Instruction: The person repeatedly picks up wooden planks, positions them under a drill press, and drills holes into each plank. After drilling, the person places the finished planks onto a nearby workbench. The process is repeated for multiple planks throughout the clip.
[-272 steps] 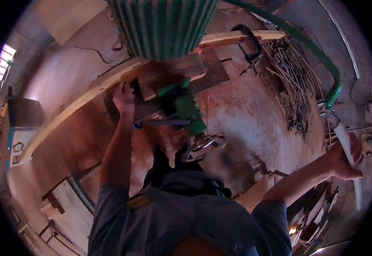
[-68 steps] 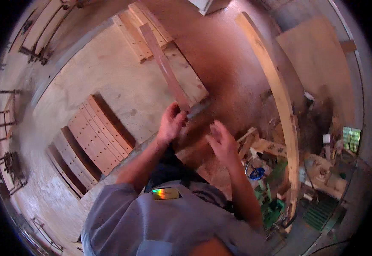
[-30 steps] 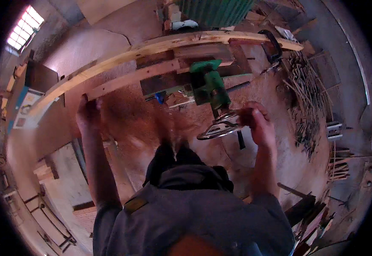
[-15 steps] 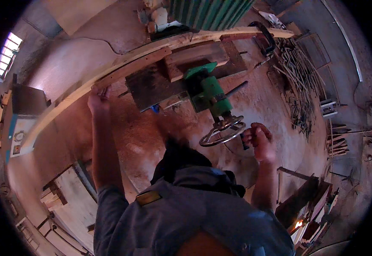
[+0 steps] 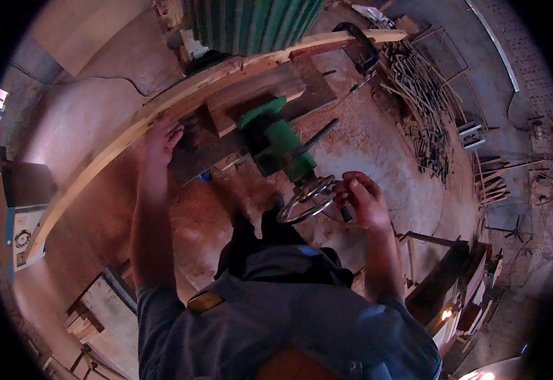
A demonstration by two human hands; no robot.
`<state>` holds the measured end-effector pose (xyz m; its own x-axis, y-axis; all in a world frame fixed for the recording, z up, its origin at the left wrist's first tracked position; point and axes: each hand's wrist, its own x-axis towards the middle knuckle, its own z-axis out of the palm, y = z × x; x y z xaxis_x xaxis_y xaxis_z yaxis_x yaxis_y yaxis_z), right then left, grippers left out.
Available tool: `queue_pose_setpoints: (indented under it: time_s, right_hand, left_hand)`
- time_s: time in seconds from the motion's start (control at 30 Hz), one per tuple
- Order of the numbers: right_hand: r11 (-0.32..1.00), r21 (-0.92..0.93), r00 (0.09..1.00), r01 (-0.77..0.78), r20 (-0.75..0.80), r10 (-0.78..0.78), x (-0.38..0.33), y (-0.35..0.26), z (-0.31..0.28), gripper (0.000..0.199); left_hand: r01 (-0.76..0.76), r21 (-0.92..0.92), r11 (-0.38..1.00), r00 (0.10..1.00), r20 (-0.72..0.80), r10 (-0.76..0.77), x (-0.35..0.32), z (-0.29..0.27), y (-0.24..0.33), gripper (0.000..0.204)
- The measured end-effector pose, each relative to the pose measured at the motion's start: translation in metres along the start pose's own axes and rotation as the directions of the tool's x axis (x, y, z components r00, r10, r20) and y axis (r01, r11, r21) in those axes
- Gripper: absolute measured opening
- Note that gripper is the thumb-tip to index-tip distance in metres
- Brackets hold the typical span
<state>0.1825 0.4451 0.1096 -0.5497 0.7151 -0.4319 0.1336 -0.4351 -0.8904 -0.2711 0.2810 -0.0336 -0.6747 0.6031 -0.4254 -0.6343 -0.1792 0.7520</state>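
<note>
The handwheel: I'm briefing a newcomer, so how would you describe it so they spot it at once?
Find the big ribbed green casing at the top, then the smaller green fixture below it. At that fixture's lower end, beside the right hand, is the handwheel. Its shiny round metal rim sets it apart from the green fixture.

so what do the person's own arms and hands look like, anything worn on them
The left hand and right hand are bare, without gloves. Short grey-blue sleeves leave the forearms uncovered, and no watch or bracelet shows.
</note>
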Motion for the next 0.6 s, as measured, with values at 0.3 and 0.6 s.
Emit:
queue_pose_setpoints:
  time_s: [0.3,0.6]
  right_hand:
    - [0.997,0.076,0.997,-0.022,-0.067,0.027,0.031,-0.002,-0.031,0.030]
    - [0.871,0.488,0.991,-0.060,-0.074,0.110,0.137,0.051,-0.040,0.041]
  left_hand:
    - [0.033,0.177,0.984,0.996,-0.081,-0.019,0.014,0.049,-0.019,0.039]
    - [-0.007,0.231,0.973,0.996,-0.089,0.028,0.017,0.049,-0.026,0.048]
